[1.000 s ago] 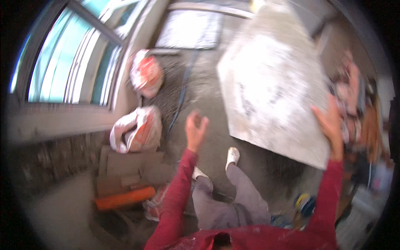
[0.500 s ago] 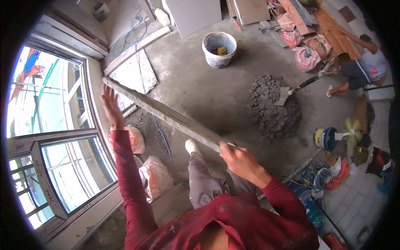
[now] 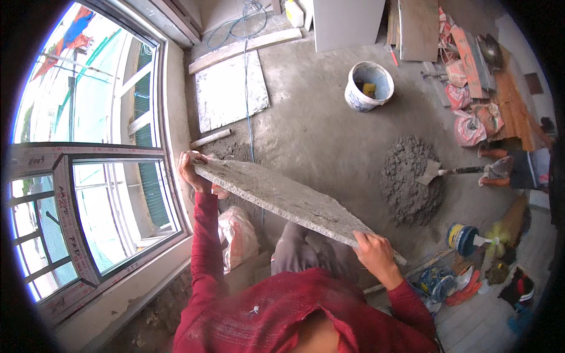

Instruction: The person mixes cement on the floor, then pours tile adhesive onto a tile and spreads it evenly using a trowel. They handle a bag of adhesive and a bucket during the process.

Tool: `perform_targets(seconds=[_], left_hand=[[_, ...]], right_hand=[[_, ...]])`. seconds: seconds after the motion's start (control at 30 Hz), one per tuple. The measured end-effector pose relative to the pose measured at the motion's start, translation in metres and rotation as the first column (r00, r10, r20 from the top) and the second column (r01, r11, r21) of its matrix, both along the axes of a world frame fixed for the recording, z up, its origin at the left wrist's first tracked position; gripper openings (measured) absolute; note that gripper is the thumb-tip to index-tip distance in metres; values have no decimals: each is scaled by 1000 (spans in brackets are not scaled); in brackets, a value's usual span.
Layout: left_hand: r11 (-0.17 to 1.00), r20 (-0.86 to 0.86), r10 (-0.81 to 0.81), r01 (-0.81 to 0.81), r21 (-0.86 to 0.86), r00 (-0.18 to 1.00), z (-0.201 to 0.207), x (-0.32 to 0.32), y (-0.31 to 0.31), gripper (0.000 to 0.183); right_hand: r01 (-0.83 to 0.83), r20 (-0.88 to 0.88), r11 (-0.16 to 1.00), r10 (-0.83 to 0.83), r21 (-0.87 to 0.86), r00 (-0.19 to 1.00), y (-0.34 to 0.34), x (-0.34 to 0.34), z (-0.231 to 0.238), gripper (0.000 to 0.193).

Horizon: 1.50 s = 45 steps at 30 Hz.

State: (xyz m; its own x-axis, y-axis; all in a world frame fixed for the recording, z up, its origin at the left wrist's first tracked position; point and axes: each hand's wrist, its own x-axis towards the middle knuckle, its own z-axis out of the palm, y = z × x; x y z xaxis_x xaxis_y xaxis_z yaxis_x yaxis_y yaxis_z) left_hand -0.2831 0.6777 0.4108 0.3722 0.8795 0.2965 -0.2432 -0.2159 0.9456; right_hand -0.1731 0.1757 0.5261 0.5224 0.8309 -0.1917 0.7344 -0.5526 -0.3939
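Note:
A long, flat, cement-crusted board (image 3: 294,197) spans the space in front of me, slanting from upper left to lower right. My left hand (image 3: 195,169) is closed round its far left end, close to the window frame. Toward the near right end, my right hand (image 3: 376,254) grips the lower edge, fingers over the top. The board's broad grey face shows, held above the floor and hiding part of my legs. Beneath its left part, a white-and-orange sack (image 3: 236,235) stands by the wall, partly covered by the board and my arm.
A white bucket (image 3: 369,88) with a yellow sponge-like piece inside stands ahead. To the right lies a wet mortar heap (image 3: 412,182), where another person works a shovel (image 3: 432,172). A window (image 3: 120,200) lines my left; a white panel (image 3: 229,91) and blue cable lie beyond the board.
My left hand has gone from flat fingers beside the board's end to gripping it. The board has tilted to show its broad face. My view has shifted left; the other person's shovel has moved.

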Motion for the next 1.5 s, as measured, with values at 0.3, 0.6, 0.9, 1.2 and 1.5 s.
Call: perform_targets(seconds=[0.3, 0.6, 0.9, 1.2, 1.5], left_hand=[[963, 50, 261, -263, 48, 964, -1, 51, 41, 21], [883, 261, 447, -469, 26, 855, 62, 48, 10, 35], [894, 255, 446, -415, -170, 858, -127, -90, -155, 35], [605, 312, 539, -102, -790, 783, -307, -241, -370, 50], [11, -373, 399, -411, -912, 838, -573, -366, -487, 55]], right_hand=[[-98, -54, 976, 89, -195, 995, 76, 118, 18, 32], [-208, 141, 978, 208, -12, 968, 88, 184, 50, 27], [-452, 489, 882, 339, 131, 804, -13, 159, -109, 19], [-619, 310, 784, 580, 37, 753, -168, 63, -309, 15], [-594, 137, 804, 593, -44, 793, -283, -44, -577, 62]])
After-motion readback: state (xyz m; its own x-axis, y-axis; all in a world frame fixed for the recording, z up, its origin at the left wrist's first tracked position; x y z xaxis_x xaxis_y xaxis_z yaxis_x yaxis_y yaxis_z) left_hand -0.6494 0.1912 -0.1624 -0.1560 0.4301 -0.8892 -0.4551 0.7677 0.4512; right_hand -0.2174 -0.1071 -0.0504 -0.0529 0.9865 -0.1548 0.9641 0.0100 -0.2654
